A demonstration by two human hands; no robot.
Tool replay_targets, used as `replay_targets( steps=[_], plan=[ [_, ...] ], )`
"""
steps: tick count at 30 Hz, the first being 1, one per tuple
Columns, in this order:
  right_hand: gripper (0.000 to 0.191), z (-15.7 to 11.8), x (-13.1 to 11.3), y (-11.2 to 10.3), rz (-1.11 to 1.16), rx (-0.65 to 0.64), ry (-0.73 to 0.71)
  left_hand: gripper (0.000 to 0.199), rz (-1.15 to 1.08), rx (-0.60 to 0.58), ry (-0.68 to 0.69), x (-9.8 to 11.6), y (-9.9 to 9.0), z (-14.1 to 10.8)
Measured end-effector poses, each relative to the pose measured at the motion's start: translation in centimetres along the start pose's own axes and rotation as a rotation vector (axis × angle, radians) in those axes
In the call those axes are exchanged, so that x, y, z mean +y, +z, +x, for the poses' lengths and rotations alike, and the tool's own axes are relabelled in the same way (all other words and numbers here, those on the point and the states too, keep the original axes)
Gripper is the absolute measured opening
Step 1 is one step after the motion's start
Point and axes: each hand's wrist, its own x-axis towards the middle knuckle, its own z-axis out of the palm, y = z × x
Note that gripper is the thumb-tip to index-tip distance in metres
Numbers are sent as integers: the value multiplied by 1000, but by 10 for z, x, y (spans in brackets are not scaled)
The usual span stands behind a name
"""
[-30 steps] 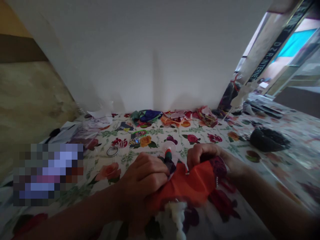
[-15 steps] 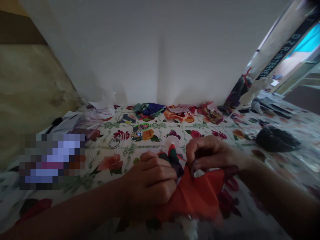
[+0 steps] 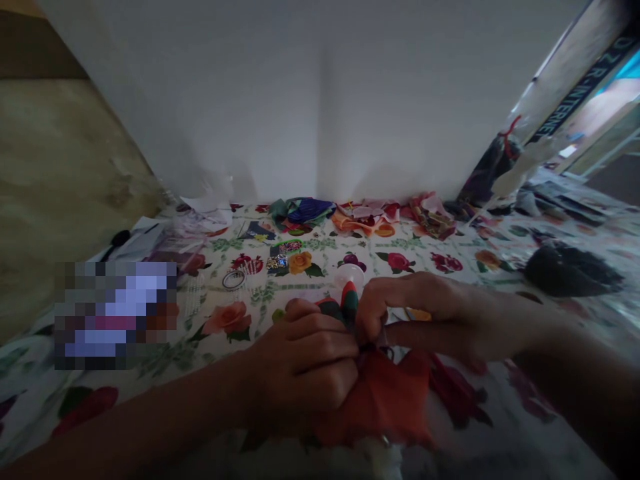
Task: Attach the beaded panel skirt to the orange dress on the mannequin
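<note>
My left hand (image 3: 310,357) is closed over a piece of orange-red cloth (image 3: 395,400), which spreads out below and to the right of my knuckles. From above those fingers a green and red cloth tip (image 3: 349,303) sticks up, with darker fabric beside it. My right hand (image 3: 425,313) is bent in a pinch right against the left fingertips, at the upper edge of the cloth. What lies between its thumb and finger is too dark and small to make out. Just behind the cloth tip is a pale round dish (image 3: 349,275).
Along the white wall lie crumpled fabric scraps (image 3: 305,211). Nearer are a roll of tape (image 3: 233,280), strings of white beads (image 3: 193,297) and small glittery packets (image 3: 277,262). A dark bundle (image 3: 570,269) sits at right. Papers (image 3: 133,240) are at left, behind a blurred-out patch.
My right hand has moved left and in against the left hand, lowering its fingertips to the cloth. The cloth's right side has dropped and drawn inward. The view has shifted slightly.
</note>
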Motion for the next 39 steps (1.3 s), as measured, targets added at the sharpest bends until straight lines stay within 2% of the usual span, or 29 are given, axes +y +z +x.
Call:
replay_targets(
  steps=[3,10,15,21,30,39],
  plan=[
    [11,4,1,0,-21,-15,30,16,-10,9,-6,1,1,0],
    [3,14,3,2,-50,3,-39,14,16,12,-28,3,6,-5],
    [8,17,4,2,-32,-50,29,13,58,-26,-6,4,4,-7],
    [12,20,5,0,68,-67,85,11,61,17,-52,7,6,-9],
    [10,21,6,-2,142,-62,103,12,125,93,-69,7,7,-2],
    [11,22,5,-3,145,-76,110,12,134,60,-116,8,7,-7]
  ],
)
